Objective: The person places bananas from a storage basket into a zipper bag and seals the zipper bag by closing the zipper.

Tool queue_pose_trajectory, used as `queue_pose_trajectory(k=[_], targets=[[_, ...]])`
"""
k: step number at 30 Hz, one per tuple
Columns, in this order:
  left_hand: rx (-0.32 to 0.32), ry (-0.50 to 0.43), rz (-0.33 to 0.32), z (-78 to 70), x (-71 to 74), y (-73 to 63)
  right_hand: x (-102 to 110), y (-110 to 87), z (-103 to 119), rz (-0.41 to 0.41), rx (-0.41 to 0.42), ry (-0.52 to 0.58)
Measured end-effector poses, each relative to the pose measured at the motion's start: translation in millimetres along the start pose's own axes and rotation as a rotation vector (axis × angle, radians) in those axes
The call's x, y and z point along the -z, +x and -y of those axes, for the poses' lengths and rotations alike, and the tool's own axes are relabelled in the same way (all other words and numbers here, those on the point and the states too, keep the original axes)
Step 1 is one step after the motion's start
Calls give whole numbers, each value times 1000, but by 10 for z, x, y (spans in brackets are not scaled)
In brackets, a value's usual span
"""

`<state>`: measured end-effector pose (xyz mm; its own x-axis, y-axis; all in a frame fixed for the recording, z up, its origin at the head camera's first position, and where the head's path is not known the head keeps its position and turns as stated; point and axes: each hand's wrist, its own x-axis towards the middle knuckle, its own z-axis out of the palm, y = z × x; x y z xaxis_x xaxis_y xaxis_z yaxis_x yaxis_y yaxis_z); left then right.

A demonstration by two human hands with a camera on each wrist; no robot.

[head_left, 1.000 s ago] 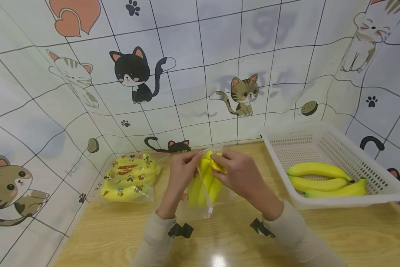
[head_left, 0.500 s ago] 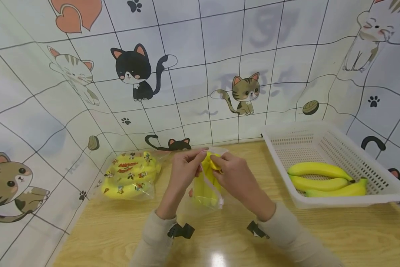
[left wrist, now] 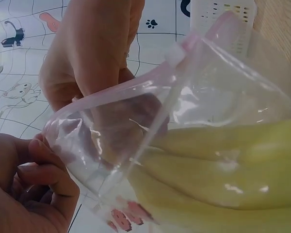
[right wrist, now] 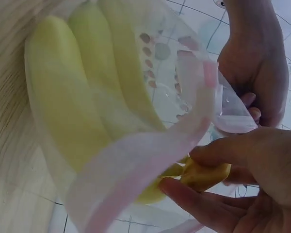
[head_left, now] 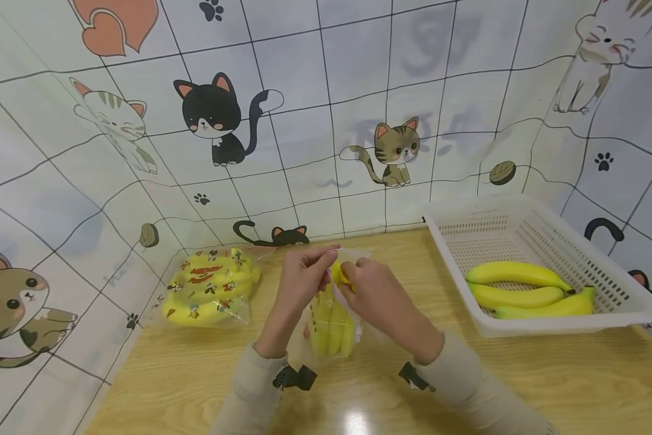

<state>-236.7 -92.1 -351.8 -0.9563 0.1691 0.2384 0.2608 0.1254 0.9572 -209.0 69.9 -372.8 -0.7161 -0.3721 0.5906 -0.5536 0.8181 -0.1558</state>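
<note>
A bunch of yellow bananas (head_left: 333, 332) hangs inside a clear zip bag (left wrist: 199, 107) in front of me, tips toward the table. My left hand (head_left: 300, 281) pinches the bag's pink-edged rim at one corner, thumb against forefinger. With thumb and fingers, my right hand (head_left: 382, 299) grips the bunch by its joined stem (right wrist: 206, 175), at the bag's mouth. Through the film in the left wrist view, the right fingers show inside the bag. A white zip slider (left wrist: 174, 56) sits on the pink rim. Red printed figures (left wrist: 128, 213) mark the film.
On the left lies another printed bag (head_left: 208, 287) with yellow fruit in it. A white perforated basket (head_left: 565, 329) stands at the right, holding three loose bananas (head_left: 516, 297). Behind the wooden table (head_left: 195, 386) rises a cat-patterned backdrop (head_left: 304, 181).
The bunch has sunk deeper into the bag, and its stem is less visible from above. My right hand has moved slightly down and left with it; the left hand keeps its pinch.
</note>
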Motion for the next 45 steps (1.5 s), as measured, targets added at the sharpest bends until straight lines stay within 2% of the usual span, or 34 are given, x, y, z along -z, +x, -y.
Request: queue_pose_trajectory(k=[5, 11, 17, 21, 25, 28, 33, 37, 40, 43, 45], targets=[[12, 12, -18, -22, 1, -9, 22, 5, 7, 72, 66, -75], [12, 15, -31, -32, -1, -8, 57, 8, 19, 145, 84, -92], [20, -5, 2, -44, 6, -20, 15, 5, -29, 71, 126, -83], [28, 36, 26, -50, 21, -27, -30, 9, -62, -3, 136, -65], [39, 107, 37, -40, 39, -25, -63, 11, -85, -80, 109, -58], [62, 120, 38, -37, 38, -18, -62, 5, -83, -109, 75, -40], [99, 58, 67, -77, -9, -26, -87, -4, -76, -153, 69, -49], [111, 16, 102, -111, -64, -53, -165, -20, -67, -208, 85, -109], [125, -6, 116, -140, -95, -79, -211, -39, -47, -212, 73, -141], [146, -47, 131, -182, -121, -113, -243, -60, -30, -167, 33, -152], [161, -74, 138, -211, -132, -137, -256, -75, -25, -128, -1, -122]])
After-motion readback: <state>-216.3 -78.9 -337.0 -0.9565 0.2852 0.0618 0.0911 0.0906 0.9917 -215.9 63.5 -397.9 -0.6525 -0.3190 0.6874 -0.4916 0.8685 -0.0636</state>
